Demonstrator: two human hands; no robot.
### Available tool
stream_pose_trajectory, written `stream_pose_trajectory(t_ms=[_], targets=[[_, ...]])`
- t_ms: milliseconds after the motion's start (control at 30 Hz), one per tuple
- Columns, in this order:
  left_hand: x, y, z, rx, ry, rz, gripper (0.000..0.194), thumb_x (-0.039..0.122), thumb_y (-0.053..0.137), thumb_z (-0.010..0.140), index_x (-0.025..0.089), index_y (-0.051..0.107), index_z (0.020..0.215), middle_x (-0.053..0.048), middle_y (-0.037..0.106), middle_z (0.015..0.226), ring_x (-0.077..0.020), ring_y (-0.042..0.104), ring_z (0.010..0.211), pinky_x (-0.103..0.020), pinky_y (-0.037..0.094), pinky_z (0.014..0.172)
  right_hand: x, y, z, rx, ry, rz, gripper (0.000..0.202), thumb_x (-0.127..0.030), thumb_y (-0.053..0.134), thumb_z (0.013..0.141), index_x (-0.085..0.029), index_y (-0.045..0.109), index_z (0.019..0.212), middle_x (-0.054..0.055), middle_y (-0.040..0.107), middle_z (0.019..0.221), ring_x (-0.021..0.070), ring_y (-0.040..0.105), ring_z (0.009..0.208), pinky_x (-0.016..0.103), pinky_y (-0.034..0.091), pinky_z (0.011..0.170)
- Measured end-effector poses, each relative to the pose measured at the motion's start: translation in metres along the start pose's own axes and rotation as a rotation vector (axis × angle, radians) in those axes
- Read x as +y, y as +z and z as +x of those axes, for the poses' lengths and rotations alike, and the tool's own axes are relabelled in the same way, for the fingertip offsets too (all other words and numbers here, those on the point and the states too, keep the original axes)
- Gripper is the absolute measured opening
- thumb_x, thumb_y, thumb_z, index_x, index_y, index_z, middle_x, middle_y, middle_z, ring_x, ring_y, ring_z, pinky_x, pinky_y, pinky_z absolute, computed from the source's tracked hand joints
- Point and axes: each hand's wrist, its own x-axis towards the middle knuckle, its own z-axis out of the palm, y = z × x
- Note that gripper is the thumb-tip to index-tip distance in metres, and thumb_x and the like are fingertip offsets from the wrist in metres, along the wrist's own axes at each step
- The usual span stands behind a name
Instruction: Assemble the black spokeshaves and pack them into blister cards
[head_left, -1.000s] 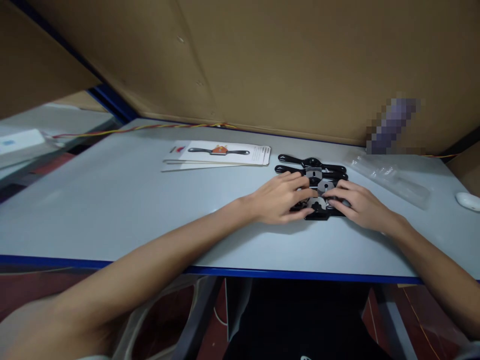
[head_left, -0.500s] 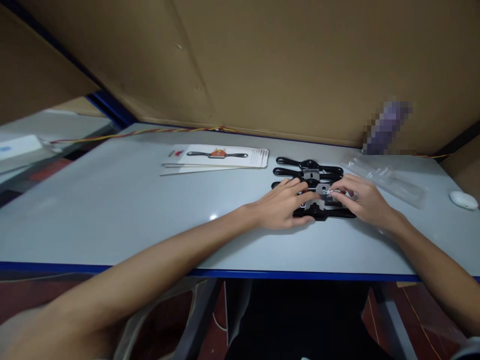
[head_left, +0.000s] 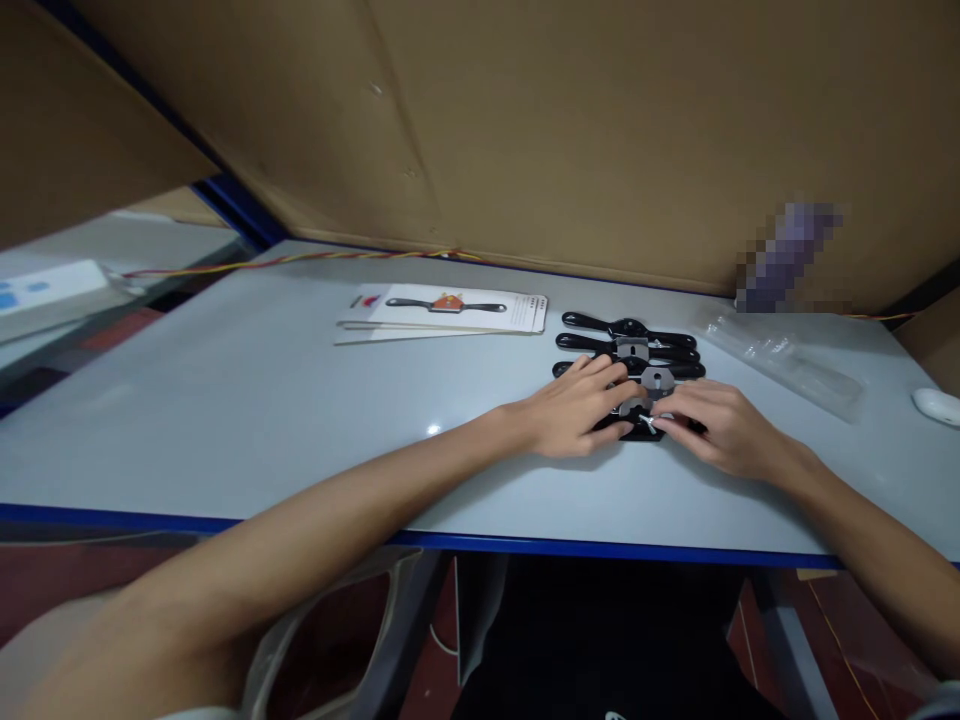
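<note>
Several black spokeshaves (head_left: 660, 338) lie one behind another on the table, with flat grey blades (head_left: 633, 349) on their middles. My left hand (head_left: 581, 405) reaches across their left side, thumb and forefinger closed around the left part of the nearest spokeshave (head_left: 641, 435). Its left handle is hidden under that hand. From the right, my right hand (head_left: 712, 420) pinches a small silver wing screw (head_left: 648, 424) over the middle of this same spokeshave. A loose-looking grey blade (head_left: 658, 380) shows just behind the fingers.
Printed spokeshave cards (head_left: 450, 308) are stacked at the back left. A clear plastic bag (head_left: 795, 370) lies to the right, with a white mouse-like object (head_left: 937, 405) beyond it. Cardboard panels (head_left: 570, 130) rise behind the table. Red and yellow wires (head_left: 315, 258) run along the back edge.
My right hand has moved the wing screw toward me, from beside the rear blade to the middle of the nearest spokeshave. My left hand stays in place; the view has shifted slightly.
</note>
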Motion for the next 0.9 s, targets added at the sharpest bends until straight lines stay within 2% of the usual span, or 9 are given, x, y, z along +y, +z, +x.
stream_pose_trajectory(t_ms=[167,667,900], targets=[[0.001,0.000,0.000,0.003,0.001,0.007,0.044,0.041,0.043,0.106,0.015,0.063,0.135,-0.013,0.064,0.115,-0.0291,0.053,0.103,-0.043,0.042,0.091,0.001,-0.001,0.000,0.062,0.037,0.009,0.015,-0.021,0.059,0.106,-0.021,0.072,0.099,0.004,0.076,0.082,0.0180,0.065,0.068,0.034,0.049,0.068],[0.000,0.002,0.001,0.009,0.001,0.024,0.042,0.040,0.038,0.108,0.016,0.063,0.132,-0.013,0.063,0.115,-0.0286,0.052,0.103,-0.043,0.041,0.090,0.002,0.011,-0.001,0.026,0.035,0.005,0.016,-0.025,0.059,0.106,-0.020,0.073,0.099,0.003,0.075,0.078,0.0175,0.064,0.066,0.034,0.047,0.069],[0.000,0.002,0.000,0.019,0.023,0.082,0.043,0.043,0.038,0.107,0.016,0.062,0.131,-0.014,0.063,0.115,-0.0286,0.052,0.100,-0.044,0.041,0.089,-0.006,0.016,0.001,0.026,0.064,-0.157,0.026,-0.027,0.054,0.108,-0.020,0.073,0.092,0.006,0.077,0.079,0.0204,0.066,0.072,0.036,0.041,0.070]])
